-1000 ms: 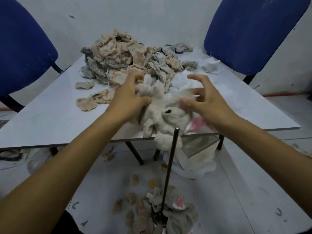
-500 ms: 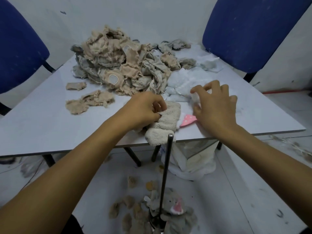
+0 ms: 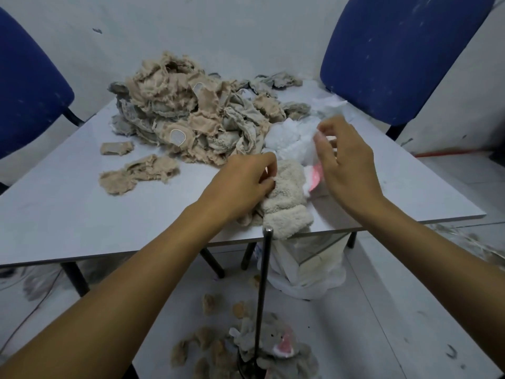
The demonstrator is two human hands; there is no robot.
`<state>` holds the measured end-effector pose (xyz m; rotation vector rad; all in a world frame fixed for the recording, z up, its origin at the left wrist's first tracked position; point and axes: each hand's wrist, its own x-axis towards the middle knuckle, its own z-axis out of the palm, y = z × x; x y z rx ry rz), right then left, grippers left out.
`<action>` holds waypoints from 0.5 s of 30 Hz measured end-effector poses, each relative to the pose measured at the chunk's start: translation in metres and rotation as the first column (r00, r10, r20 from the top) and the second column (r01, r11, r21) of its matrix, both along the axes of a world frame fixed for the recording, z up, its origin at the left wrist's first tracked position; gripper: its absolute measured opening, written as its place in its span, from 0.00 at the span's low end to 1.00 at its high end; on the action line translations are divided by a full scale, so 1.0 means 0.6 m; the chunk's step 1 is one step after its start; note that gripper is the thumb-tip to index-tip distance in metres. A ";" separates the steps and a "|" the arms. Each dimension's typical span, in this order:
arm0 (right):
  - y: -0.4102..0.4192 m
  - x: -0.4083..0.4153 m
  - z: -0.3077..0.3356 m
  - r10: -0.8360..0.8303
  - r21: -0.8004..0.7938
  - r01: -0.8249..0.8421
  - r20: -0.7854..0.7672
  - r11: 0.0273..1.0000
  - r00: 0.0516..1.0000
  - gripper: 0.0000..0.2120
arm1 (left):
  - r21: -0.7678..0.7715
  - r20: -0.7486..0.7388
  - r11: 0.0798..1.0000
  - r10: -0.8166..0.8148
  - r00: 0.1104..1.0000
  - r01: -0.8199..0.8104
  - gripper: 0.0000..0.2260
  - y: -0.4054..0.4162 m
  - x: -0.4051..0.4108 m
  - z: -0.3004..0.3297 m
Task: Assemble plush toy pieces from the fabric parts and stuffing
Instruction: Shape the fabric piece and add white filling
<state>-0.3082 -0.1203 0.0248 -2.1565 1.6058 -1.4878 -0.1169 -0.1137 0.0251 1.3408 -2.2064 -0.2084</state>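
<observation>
- Grey-white walls close the scene behind a pale table (image 3: 68, 214), whose near edge runs across my view at mid-height and whose right corner juts out toward the floor.
- Two blue chairs flank it: one at the left (image 3: 27, 91) and one at the far right (image 3: 396, 50), both close to the table's edges.
- Bare table lies open at my near left; the far middle is taken up by a big heap of tan and grey fabric pieces (image 3: 191, 116), with two loose scraps (image 3: 136, 173) apart on its left side.
- White stuffing (image 3: 289, 140) sits just right of the heap.
- I see my left hand (image 3: 240, 184) with fingers curled, gripping the cream plush toy (image 3: 287, 203), which lies at the near edge and hangs slightly over it.
- My right hand (image 3: 347, 165) hovers just beside the toy, fingertips pinching a wisp of the white stuffing; a pink spotted bit (image 3: 315, 177) shows below it.
- A thin dark metal rod (image 3: 262, 296) stands upright from the floor, its tip just in front of the table edge near the toy.
- Under the table stands a white bag (image 3: 308, 272); what it holds, I cannot tell.
- On the floor around the rod's foot lie tan scraps (image 3: 210, 302) and a grey plush piece with pink (image 3: 276, 346).
</observation>
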 end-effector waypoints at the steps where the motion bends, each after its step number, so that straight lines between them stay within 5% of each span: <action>1: 0.001 0.003 0.005 0.013 -0.005 -0.013 0.013 1.000 1.000 0.08 | 0.008 -0.017 1.000 -0.003 1.000 0.003 0.02 0.000 -0.002 -0.001; 7: -0.002 0.009 0.029 0.031 0.077 -0.046 0.183 0.996 0.983 0.04 | -0.036 0.004 0.999 -0.037 0.999 0.037 0.02 0.001 -0.016 -0.005; 11: 0.000 0.013 0.048 -0.020 0.214 -0.084 0.444 0.973 0.896 0.05 | -0.020 0.115 0.999 -0.041 0.992 0.044 0.02 0.002 -0.020 -0.011; 15: 0.008 0.026 0.060 -0.033 0.346 -0.144 0.459 0.927 0.888 0.12 | -0.065 0.146 0.998 0.013 0.989 -0.004 0.06 0.005 -0.029 -0.020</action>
